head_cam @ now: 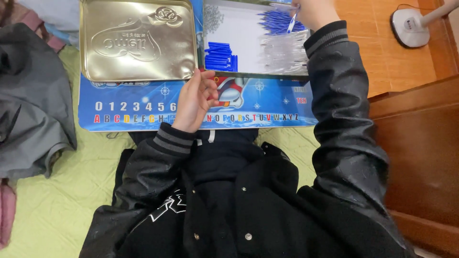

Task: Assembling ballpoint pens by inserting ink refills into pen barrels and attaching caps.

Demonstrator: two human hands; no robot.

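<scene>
At twelve o'clock, the open tin tray (239,28) keeps sorted pen parts within reach: blue caps (221,56), clear barrels (284,52), blue refills (277,21). Right hand (313,10) pinches one refill; left hand (197,98), loosely curled and empty, steadies the tray's near edge. Its lid (137,40) lies at eleven on a blue alphabet board (124,114) over green bedding (57,200).

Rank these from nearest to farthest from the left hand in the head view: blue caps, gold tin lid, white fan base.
From the left hand:
1. Gold tin lid, just above the hand, left side.
2. Blue caps, inside the open tray, above the hand and slightly right; close to the lid's rank.
3. White fan base, far upper right.
</scene>
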